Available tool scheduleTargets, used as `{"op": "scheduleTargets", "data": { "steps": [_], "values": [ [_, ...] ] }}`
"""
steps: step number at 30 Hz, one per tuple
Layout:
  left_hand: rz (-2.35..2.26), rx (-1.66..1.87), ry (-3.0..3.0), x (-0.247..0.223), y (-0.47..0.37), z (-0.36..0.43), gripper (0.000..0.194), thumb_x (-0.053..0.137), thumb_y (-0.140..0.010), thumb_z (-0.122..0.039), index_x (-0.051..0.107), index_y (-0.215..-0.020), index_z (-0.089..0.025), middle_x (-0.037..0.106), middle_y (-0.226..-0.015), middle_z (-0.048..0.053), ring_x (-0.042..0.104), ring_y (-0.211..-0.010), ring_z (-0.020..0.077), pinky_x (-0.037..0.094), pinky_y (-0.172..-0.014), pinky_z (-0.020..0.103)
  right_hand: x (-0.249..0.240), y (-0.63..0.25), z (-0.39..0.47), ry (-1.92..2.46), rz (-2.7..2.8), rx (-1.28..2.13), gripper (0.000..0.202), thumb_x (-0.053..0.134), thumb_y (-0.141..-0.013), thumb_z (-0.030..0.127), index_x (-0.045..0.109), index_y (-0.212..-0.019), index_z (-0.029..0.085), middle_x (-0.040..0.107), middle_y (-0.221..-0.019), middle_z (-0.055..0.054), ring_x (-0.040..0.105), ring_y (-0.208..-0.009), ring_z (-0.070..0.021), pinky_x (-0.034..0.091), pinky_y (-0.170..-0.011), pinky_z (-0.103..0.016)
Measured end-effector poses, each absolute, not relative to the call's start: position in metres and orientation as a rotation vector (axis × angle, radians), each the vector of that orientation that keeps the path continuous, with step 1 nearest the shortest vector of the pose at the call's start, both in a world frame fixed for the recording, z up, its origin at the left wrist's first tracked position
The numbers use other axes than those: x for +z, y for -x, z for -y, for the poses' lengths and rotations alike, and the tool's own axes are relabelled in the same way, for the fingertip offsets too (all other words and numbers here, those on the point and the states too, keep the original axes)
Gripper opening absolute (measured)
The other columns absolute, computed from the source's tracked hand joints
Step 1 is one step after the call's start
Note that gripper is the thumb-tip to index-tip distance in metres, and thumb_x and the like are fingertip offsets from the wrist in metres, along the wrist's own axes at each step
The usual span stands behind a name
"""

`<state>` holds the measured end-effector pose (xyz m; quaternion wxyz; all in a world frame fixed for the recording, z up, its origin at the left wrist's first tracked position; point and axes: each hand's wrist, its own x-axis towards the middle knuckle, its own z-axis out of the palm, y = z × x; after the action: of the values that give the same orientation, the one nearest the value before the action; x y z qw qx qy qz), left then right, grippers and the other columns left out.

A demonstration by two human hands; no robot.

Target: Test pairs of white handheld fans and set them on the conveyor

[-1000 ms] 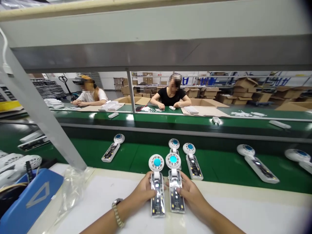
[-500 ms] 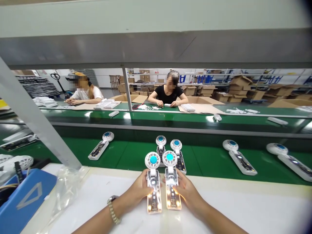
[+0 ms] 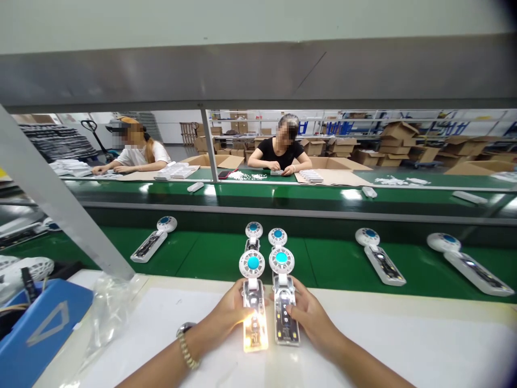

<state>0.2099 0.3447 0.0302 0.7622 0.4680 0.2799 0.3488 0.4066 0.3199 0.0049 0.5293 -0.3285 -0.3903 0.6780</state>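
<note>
My left hand [image 3: 234,310] is closed around a light unit [image 3: 255,337], its thumb on the see-through front over a circuit board. That unit glows bright yellow-orange at its lower end. In my right hand [image 3: 309,318] is a similar light unit [image 3: 287,328], gripped from the right side with the thumb on its front; its lamps are mostly dark, with small yellow spots. Both stand side by side, each topped by a white round slotted head with a turquoise centre. Just beyond them on the green belt lie two more units, one with its slotted head [image 3: 253,230] showing, partly hidden.
The green conveyor belt [image 3: 218,258] carries more units, such as one at left [image 3: 149,245] and one at right [image 3: 383,264]. A blue bin [image 3: 44,334] and clear plastic bag [image 3: 107,307] sit left. A slanted metal post [image 3: 68,199] crosses there. Two co-workers sit across the line.
The right-hand unit's bright orange lamps have dimmed, while the left one still glows. Units on the belt have shifted left. A co-worker's hand has moved.
</note>
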Motion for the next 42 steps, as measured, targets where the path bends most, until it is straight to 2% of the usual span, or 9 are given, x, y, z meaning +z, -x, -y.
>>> {"op": "scheduleTargets", "data": {
  "steps": [5,9,14,17,30,37,42],
  "values": [
    [-0.587,0.791,-1.013,0.025,-0.21,-0.347,0.051,0.074,-0.063,-0.025,0.046,-0.105,-0.019,0.054,-0.11,0.011,0.054,-0.1,0.026,0.041,-0.086,0.039,0.0,-0.407,-0.32,0.743,0.988,1.572,0.067,0.071,-0.064,0.039,0.038,-0.12,0.022,0.059,-0.108,-0.01,0.055,-0.1,-0.0257,0.04,-0.089,-0.041],
    [-0.586,0.791,-1.001,0.021,-0.211,-0.348,0.053,0.074,-0.063,-0.024,0.044,-0.107,-0.019,0.056,-0.105,0.011,0.056,-0.095,0.0245,0.042,-0.084,0.038,0.0,-0.406,-0.32,0.734,1.023,1.584,0.067,0.07,-0.065,0.039,0.037,-0.121,0.022,0.058,-0.112,-0.011,0.055,-0.101,-0.0254,0.04,-0.087,-0.039],
    [-0.563,0.806,-1.024,0.018,-0.21,-0.349,0.056,0.075,-0.062,-0.026,0.044,-0.108,-0.019,0.055,-0.107,0.01,0.055,-0.098,0.025,0.04,-0.087,0.038,0.0,-0.407,-0.321,0.728,1.059,1.577,0.065,0.069,-0.066,0.039,0.038,-0.12,0.022,0.06,-0.107,-0.011,0.056,-0.1,-0.0261,0.039,-0.087,-0.039],
    [-0.572,0.805,-1.014,0.019,-0.21,-0.349,0.056,0.075,-0.062,-0.024,0.043,-0.108,-0.02,0.054,-0.109,0.01,0.055,-0.098,0.0242,0.04,-0.085,0.037,0.0,-0.408,-0.322,0.737,1.066,1.595,0.064,0.068,-0.068,0.038,0.036,-0.121,0.022,0.059,-0.111,-0.011,0.055,-0.102,-0.0253,0.039,-0.088,-0.038],
    [-0.584,0.74,-1.055,0.023,-0.21,-0.349,0.06,0.076,-0.061,-0.019,0.039,-0.108,-0.019,0.054,-0.105,0.009,0.053,-0.099,0.0222,0.041,-0.082,0.033,-0.004,-0.409,-0.321,0.718,0.997,1.627,0.073,0.073,-0.062,0.034,0.035,-0.122,0.023,0.057,-0.107,-0.011,0.056,-0.097,-0.0266,0.041,-0.083,-0.04],
    [-0.567,0.74,-1.046,0.019,-0.209,-0.349,0.063,0.077,-0.059,-0.021,0.039,-0.109,-0.02,0.053,-0.105,0.01,0.052,-0.101,0.0255,0.042,-0.082,0.035,-0.004,-0.41,-0.321,0.684,1.028,1.648,0.071,0.074,-0.063,0.031,0.036,-0.123,0.025,0.058,-0.105,-0.008,0.056,-0.094,-0.0239,0.041,-0.082,-0.036],
    [-0.561,0.757,-1.053,0.019,-0.209,-0.349,0.062,0.077,-0.059,-0.021,0.04,-0.109,-0.019,0.053,-0.107,0.011,0.052,-0.101,0.0261,0.042,-0.083,0.036,-0.006,-0.41,-0.321,0.689,0.986,1.642,0.078,0.075,-0.06,0.031,0.033,-0.125,0.023,0.057,-0.108,-0.009,0.055,-0.096,-0.024,0.04,-0.084,-0.036]
  ]
}}
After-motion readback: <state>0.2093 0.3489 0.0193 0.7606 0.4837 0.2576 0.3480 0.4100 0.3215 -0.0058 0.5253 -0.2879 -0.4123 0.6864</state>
